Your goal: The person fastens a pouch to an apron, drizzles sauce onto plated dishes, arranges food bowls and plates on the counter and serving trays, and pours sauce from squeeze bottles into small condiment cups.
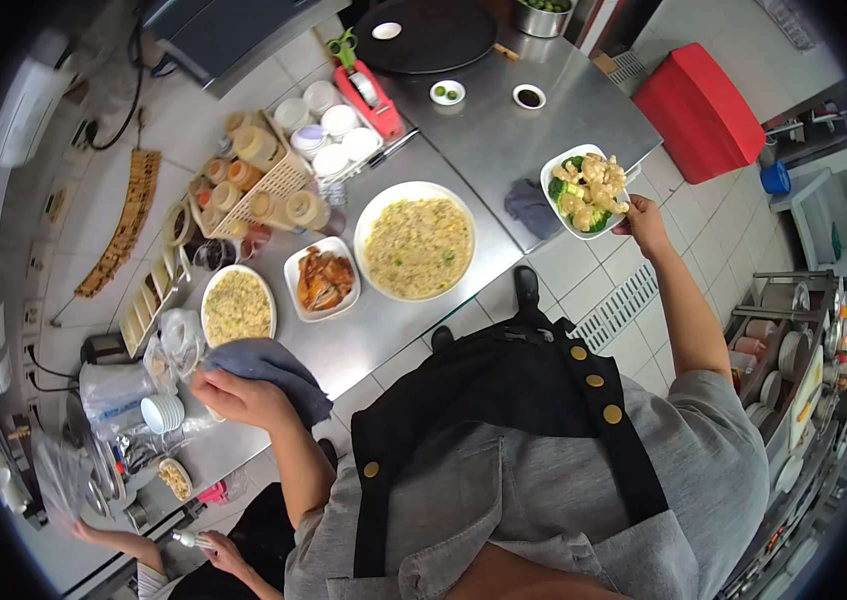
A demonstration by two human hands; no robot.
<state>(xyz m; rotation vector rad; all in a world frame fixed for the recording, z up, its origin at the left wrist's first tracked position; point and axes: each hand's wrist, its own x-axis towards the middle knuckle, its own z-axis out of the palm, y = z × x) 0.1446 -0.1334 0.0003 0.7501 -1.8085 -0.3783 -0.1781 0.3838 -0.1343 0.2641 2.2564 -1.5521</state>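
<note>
My right hand grips the edge of a white square dish holding broccoli and pale coated pieces, at the counter's right corner. My left hand is closed on a dark grey cloth at the counter's front edge. Just beyond the cloth sits an oval plate of fried rice. Beside it are a square bowl of browned meat and a large round plate of fried rice. A second dark cloth lies left of the dish in my right hand.
Sauce bottles fill a basket behind the plates, near white lidded tubs and a red tape dispenser. A red bin stands at the right. Another person's hands are at lower left, near stacked cups.
</note>
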